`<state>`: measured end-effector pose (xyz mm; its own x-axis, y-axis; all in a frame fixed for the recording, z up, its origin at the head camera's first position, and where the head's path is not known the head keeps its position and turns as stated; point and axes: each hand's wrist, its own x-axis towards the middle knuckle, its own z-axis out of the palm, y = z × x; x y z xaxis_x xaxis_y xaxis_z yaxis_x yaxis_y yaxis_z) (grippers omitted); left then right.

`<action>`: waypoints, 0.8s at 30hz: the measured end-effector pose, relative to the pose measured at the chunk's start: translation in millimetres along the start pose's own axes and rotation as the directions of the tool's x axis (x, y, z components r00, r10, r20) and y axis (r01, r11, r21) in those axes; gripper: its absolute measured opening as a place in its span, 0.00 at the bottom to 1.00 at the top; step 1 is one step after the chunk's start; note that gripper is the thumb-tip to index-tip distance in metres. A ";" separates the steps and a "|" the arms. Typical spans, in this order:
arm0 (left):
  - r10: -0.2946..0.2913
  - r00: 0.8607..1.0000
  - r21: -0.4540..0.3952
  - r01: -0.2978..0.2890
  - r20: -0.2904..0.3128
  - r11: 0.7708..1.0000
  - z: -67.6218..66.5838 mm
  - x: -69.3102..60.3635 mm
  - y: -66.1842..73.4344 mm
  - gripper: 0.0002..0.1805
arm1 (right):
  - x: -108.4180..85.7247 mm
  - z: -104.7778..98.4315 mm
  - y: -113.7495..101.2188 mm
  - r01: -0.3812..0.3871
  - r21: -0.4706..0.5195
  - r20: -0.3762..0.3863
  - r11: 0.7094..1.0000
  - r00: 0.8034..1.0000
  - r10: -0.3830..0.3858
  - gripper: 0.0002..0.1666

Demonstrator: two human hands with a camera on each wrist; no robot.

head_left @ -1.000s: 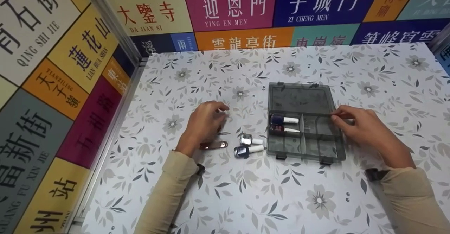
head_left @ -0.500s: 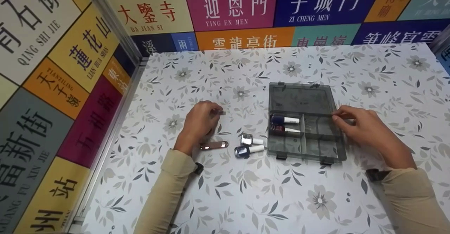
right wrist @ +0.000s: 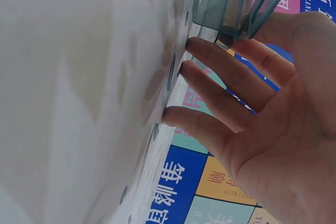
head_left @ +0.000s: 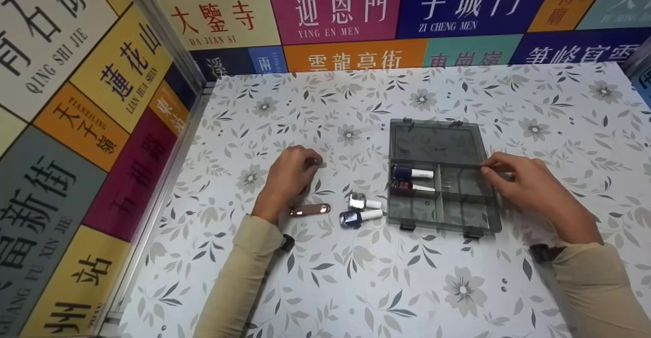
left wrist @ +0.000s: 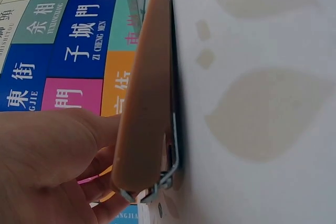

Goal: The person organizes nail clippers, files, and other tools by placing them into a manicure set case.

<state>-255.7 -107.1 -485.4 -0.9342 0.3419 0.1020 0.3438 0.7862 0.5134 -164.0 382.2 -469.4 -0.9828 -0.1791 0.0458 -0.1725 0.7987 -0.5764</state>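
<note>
A translucent grey compartment box [head_left: 465,215] lies with its lid [head_left: 435,142] folded back. My right hand [head_left: 529,190] pinches its right edge between thumb and index finger; in the right wrist view the other fingers [right wrist: 202,121] reach down to the tabletop. Dark blue [head_left: 402,172] and dark red [head_left: 403,185] nail polish bottles lie in one left compartment. Left of the box lie a silver nail polish bottle [head_left: 357,201] and a navy one [head_left: 350,219]. My left hand [head_left: 290,178] pinches a small grey thing [head_left: 322,164], mostly hidden. Near its wrist lies a brown nail clipper [head_left: 310,209], large in the left wrist view.
A white tablecloth [head_left: 351,287] with grey leaves and flowers covers the table. Colourful sign panels [head_left: 335,10] stand behind it, with more panels [head_left: 96,89] on the left along a metal frame [head_left: 152,211].
My left hand has drawn slightly left and its fingers have closed together, with the small grey thing showing at their tips. The nail clipper is more exposed. My right hand stays on the box.
</note>
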 end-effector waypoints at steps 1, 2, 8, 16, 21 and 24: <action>0.001 1.000 -0.004 -0.001 0.001 1.000 0.3 0.2 -0.2 0.09 | -0.2 -0.1 0.0 -0.002 0.000 0.000 1.000 1.000 0.002 0.16; 0.001 1.000 -0.007 -0.001 0.002 1.000 0.6 0.3 -0.4 0.09 | -0.4 -0.1 -0.1 -0.004 0.000 0.001 1.000 1.000 0.004 0.16; -0.009 1.000 0.001 0.009 0.008 1.000 -2.3 -1.4 -2.4 0.09 | -0.8 0.0 -0.7 -0.018 -0.003 0.008 1.000 1.000 0.019 0.16; -0.049 0.998 0.008 0.049 0.040 0.999 -9.5 -3.9 -5.6 0.09 | 0.2 -1.0 -2.9 -0.038 -0.002 0.026 0.999 0.999 0.039 0.17; -0.046 0.998 -0.022 0.047 0.052 0.999 -8.7 -2.3 -6.0 0.08 | 0.0 -0.3 -1.3 -0.027 0.004 0.022 1.000 0.999 0.027 0.17; -0.046 0.998 -0.029 0.047 0.051 0.998 -8.4 -2.0 -5.1 0.08 | 0.2 0.2 -0.1 -0.014 0.003 0.015 1.000 1.000 0.014 0.17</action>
<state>-256.4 -116.1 -481.1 -0.9427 0.3317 0.0346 0.2965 0.7861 0.5423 -164.1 382.0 -469.6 -0.9840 -0.1764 0.0251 -0.1581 0.7992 -0.5799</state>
